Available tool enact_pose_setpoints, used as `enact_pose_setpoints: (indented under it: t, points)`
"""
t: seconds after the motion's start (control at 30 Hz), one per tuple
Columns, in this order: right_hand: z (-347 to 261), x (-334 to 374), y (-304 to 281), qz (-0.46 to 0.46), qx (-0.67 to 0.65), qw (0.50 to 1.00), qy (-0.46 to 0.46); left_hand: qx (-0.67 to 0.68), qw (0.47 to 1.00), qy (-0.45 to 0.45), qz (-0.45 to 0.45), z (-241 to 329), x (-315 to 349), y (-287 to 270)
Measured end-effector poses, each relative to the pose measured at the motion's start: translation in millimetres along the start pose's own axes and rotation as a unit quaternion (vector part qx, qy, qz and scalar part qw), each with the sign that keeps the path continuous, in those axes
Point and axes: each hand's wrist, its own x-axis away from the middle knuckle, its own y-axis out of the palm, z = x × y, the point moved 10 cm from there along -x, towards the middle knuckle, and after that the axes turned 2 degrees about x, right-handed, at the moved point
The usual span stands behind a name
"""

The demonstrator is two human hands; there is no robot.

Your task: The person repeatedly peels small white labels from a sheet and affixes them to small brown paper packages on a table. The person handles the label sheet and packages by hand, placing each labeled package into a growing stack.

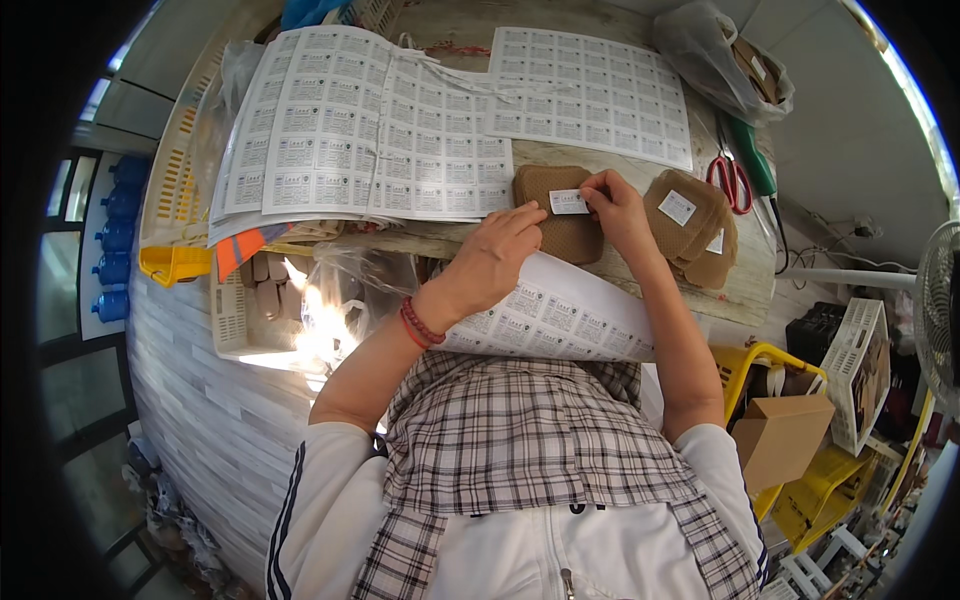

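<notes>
So the worn wooden table [745, 285] is pretty much buried: big white sheets of printed rectangular labels [365, 125] cover the far left and middle, another sheet [590, 90] sits toward the far right corner, and one more curled sheet [555, 315] hangs over the near edge under the wrists. A clear plastic bag [725, 55] sits in the far right corner, with red-handled scissors [732, 180] just near it.

At the right edge there's a stack of brown flat pads [692, 225], the top ones already wearing small white labels.

The brown flat pad [562, 205] being worked on lies near the near edge, middle. The left hand [495, 255] rests on it with fingers curled, pressing it down. The right hand [615, 205] pinches the small white label [568, 202] at its end, on top of the pad.
</notes>
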Motion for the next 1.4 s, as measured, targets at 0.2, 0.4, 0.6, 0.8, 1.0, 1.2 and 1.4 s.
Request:
enact_pose_setpoints:
  t: [0.2, 0.4, 0.6, 0.8, 1.0, 1.2, 1.4]
  points:
    - [5, -2, 1, -0.009, -0.012, 1.000, 0.022, -0.005, 1.000, 0.007, 0.004, 1, 0, -1]
    - [7, -4, 2, -0.013, -0.002, 1.000, 0.016, -0.006, 1.000, 0.009, 0.004, 1, 0, -1]
    - [9, -4, 2, 0.004, 0.028, 0.999, -0.015, -0.012, 1.000, 0.014, 0.007, 3, -1, -3]
    - [-7, 0, 0, 0.025, 0.080, 0.996, -0.040, 0.004, 1.000, -0.012, -0.004, 1, -2, -4]
    - [-14, 3, -1, 0.046, 0.106, 0.991, -0.070, -0.032, 0.999, -0.002, -0.030, 3, -6, -1]
    - [-36, 15, 3, 0.068, 0.207, 0.968, -0.126, -0.072, 0.996, 0.003, -0.042, 1, -4, 5]
    - [-42, 27, 6, 0.123, 0.250, 0.946, -0.166, -0.088, 0.995, 0.005, -0.044, 3, -4, 8]
